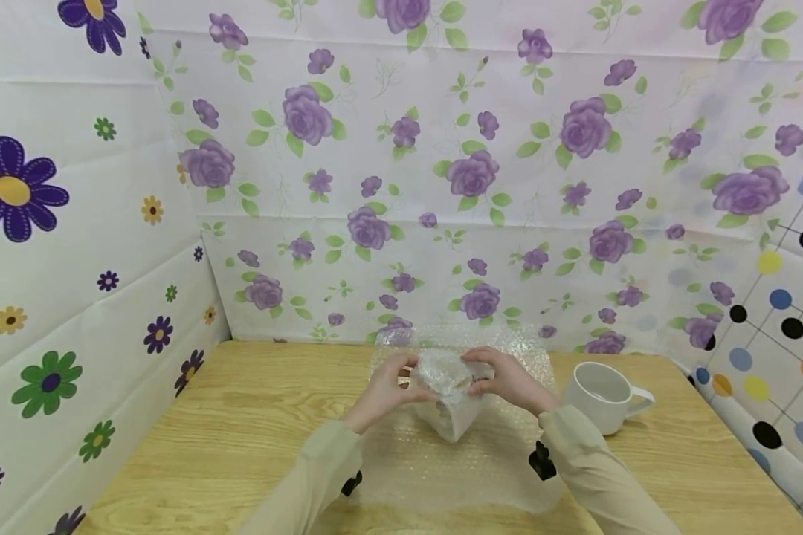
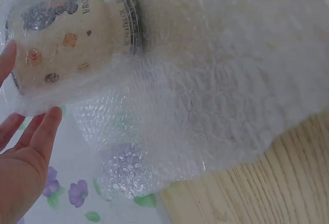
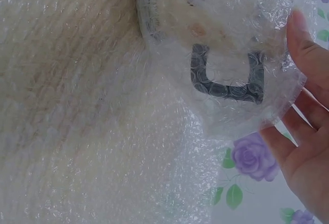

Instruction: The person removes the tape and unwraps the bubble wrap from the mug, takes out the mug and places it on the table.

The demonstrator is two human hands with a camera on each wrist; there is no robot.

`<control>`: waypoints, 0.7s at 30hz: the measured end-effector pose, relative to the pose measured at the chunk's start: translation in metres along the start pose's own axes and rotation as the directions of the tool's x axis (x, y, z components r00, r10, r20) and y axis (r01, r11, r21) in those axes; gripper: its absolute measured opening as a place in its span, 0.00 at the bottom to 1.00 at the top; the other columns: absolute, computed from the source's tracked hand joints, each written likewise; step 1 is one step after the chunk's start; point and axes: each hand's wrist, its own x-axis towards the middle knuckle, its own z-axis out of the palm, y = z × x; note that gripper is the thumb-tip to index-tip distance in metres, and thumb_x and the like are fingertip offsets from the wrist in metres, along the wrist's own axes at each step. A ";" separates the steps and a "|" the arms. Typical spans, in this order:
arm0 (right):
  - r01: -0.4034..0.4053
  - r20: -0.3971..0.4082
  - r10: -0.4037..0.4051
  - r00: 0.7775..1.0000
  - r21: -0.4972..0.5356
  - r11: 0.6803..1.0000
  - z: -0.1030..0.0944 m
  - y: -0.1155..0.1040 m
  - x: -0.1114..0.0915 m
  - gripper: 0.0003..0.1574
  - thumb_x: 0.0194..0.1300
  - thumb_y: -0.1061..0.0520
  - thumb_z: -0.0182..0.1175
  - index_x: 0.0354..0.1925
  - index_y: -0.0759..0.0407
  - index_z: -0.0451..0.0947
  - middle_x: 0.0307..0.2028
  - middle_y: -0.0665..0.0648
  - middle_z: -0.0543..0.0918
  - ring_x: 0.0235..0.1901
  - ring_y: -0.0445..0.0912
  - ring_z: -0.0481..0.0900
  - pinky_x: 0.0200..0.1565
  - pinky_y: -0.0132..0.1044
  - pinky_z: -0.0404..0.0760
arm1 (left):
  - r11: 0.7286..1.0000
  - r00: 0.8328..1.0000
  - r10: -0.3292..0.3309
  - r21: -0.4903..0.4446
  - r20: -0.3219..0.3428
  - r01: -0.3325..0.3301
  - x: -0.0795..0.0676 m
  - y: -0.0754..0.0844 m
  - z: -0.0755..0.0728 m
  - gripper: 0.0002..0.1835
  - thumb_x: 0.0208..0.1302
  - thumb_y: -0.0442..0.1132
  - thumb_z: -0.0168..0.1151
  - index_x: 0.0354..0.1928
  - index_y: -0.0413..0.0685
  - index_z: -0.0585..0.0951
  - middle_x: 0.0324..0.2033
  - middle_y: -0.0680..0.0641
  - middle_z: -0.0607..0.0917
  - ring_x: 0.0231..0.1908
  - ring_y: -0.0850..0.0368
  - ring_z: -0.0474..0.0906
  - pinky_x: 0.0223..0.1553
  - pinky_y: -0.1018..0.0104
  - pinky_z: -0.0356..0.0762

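Two pale beige sleeves (image 1: pixel 308 475) reach in from the near edge, a small black device (image 1: pixel 542 461) showing at the right cuff and another at the left. Beneath them, a large sheet of clear bubble wrap (image 1: pixel 455 475) lies spread over a light wood-grain tabletop (image 1: pixel 254 416). Over the middle of the sheet, between the two hands, is a cream-coloured printed mug wrapped in clear bubble wrap (image 1: pixel 447 390); whether it rests on the sheet or is held just above it cannot be told.

The left hand (image 1: pixel 387 388) grips the bundle's left side between thumb and fingers, while the right hand (image 1: pixel 508 380) grasps its right side in the same way. Through the plastic, the left wrist view shows a dark picture, small orange and dark motifs and blurred lettering. The right wrist view shows a dark U-shaped handle (image 3: pixel 226 88) under the bubbles, near the right hand's fingers.

To the right, beyond the right sleeve, a plain white mug (image 1: pixel 595 401) stands upright on the tabletop, its handle pointing right. A white cloth with purple and green daisies (image 1: pixel 50 383) hangs at left, a dotted cloth (image 1: pixel 769 357) at right. At the far side hangs a white backdrop with purple roses (image 1: pixel 428 186).
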 end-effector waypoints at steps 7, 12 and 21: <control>0.009 0.001 -0.009 1.000 -0.019 1.000 0.000 0.001 0.000 0.35 0.47 0.55 0.68 0.53 0.66 0.72 0.56 0.64 0.69 0.55 0.59 0.65 0.51 0.51 0.67 | 0.998 0.997 0.049 -0.031 -0.063 -0.051 -0.005 -0.001 -0.006 0.30 0.45 0.34 0.72 0.52 0.35 0.71 0.43 0.39 0.75 0.41 0.39 0.73 0.41 0.53 0.74; -0.005 0.004 0.005 1.000 -0.011 1.000 0.000 0.001 0.000 0.35 0.48 0.55 0.68 0.54 0.65 0.72 0.56 0.64 0.68 0.55 0.59 0.65 0.50 0.50 0.68 | 0.995 0.989 0.097 -0.027 -0.113 -0.101 -0.009 -0.004 -0.009 0.23 0.46 0.32 0.71 0.44 0.35 0.74 0.39 0.38 0.75 0.37 0.41 0.74 0.36 0.59 0.76; -0.009 0.007 0.009 1.000 -0.012 1.000 0.000 0.000 0.000 0.34 0.48 0.55 0.68 0.53 0.66 0.72 0.56 0.65 0.68 0.54 0.59 0.65 0.50 0.50 0.69 | 0.992 0.991 0.097 -0.073 -0.092 -0.104 -0.031 0.025 -0.014 0.10 0.50 0.24 0.65 0.36 0.31 0.76 0.32 0.34 0.77 0.31 0.42 0.77 0.32 0.59 0.77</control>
